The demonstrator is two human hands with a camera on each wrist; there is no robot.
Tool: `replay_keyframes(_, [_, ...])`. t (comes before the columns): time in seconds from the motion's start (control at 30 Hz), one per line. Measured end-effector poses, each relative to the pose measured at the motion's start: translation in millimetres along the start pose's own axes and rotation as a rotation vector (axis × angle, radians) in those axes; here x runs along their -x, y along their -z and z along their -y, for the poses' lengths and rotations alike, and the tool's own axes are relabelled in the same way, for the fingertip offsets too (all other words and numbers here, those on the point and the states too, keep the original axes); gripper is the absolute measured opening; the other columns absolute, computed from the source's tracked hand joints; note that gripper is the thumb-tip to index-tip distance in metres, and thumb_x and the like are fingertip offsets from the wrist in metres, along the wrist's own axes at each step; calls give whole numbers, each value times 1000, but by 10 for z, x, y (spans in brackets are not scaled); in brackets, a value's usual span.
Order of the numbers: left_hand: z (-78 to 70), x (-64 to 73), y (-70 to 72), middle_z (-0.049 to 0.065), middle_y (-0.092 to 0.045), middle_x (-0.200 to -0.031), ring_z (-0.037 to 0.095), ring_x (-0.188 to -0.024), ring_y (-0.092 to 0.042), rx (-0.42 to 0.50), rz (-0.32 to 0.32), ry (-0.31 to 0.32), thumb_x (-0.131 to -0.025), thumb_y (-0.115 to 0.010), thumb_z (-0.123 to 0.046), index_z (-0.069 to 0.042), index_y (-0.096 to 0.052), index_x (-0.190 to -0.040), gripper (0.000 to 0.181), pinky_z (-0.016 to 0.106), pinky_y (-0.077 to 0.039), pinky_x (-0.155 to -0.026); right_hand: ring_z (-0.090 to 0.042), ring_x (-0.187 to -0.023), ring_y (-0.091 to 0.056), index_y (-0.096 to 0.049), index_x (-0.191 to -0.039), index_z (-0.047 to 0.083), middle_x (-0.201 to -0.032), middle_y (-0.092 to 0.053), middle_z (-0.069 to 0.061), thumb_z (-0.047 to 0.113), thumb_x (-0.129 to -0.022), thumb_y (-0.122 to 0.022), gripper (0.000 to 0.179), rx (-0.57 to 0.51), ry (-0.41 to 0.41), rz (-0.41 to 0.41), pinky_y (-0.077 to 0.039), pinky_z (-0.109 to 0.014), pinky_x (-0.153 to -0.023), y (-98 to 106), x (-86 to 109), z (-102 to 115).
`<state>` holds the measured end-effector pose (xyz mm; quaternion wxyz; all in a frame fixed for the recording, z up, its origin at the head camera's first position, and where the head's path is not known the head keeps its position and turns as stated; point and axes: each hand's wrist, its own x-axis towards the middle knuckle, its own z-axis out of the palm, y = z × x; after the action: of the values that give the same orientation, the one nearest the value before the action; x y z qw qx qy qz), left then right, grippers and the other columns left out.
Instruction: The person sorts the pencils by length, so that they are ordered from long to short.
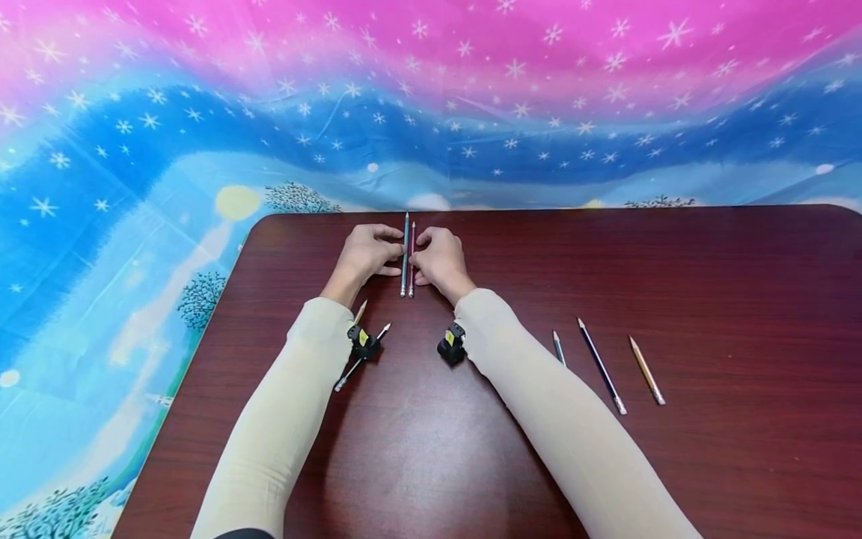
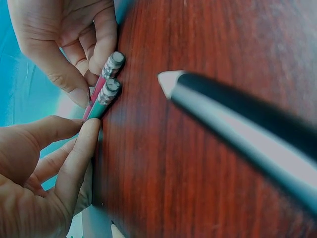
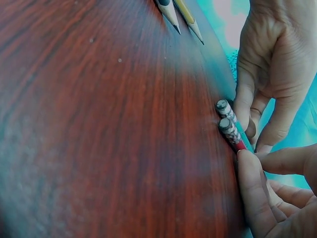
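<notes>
Side by side near the table's far edge lie a teal pencil point(image 1: 404, 273) and a red pencil point(image 1: 412, 254), tips pointing away and silver-banded erasers toward me. My left hand point(image 1: 367, 251) pinches the teal pencil from the left, fingers bent. From the right, my right hand point(image 1: 443, 258) pinches the red pencil, its thumb and fingertip on it in the right wrist view. Both erasers stick out past the fingertips toward the wrist cameras. Little gap shows between the two pencils. The fingers hide part of their shafts.
A dark pencil point(image 2: 233, 114) and a yellow pencil point(image 3: 185, 14) lie under my left wrist, partly covered. Right of my right forearm are another teal pencil point(image 1: 558, 346), a dark blue pencil point(image 1: 601, 367) and a gold pencil point(image 1: 648, 372). A patterned cloth point(image 1: 431, 90) hangs behind the table point(image 1: 741, 299).
</notes>
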<state>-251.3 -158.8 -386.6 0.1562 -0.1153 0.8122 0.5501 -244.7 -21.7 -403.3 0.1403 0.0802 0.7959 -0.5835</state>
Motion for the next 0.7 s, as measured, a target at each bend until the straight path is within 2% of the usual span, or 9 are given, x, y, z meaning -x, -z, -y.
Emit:
replay_keyframes(0.2, [-6, 9, -4, 15, -68, -107, 19, -89, -69, 8, 4, 1, -93, -67, -8, -8, -64, -127, 35, 32, -61, -68, -19, -50, -67, -63, -116, 3, -85, -66, -16, -4, -86, -69, 31, 8, 5, -2, -58, -30, -50, 2, 9, 5])
replay_keyframes(0.53, [-9, 3, -2, 15, -68, -108, 18, -77, -72, 9, 8, 4, -92, -67, -8, -8, -64, -127, 35, 32, -61, -67, -19, -51, -67, -63, -117, 3, -88, -67, -17, -3, -87, -69, 32, 9, 6, -2, -58, -30, -51, 8, 5, -8])
replay_keyframes(0.7, [-11, 5, 1, 16, -68, -110, 18, -80, -72, 2, 8, 5, -93, -67, -8, -8, -63, -128, 36, 32, -61, -68, -20, -52, -68, -63, -118, 4, -90, -68, -17, -3, -87, -69, 32, 8, 0, 2, -59, -30, -51, 9, 5, 0])
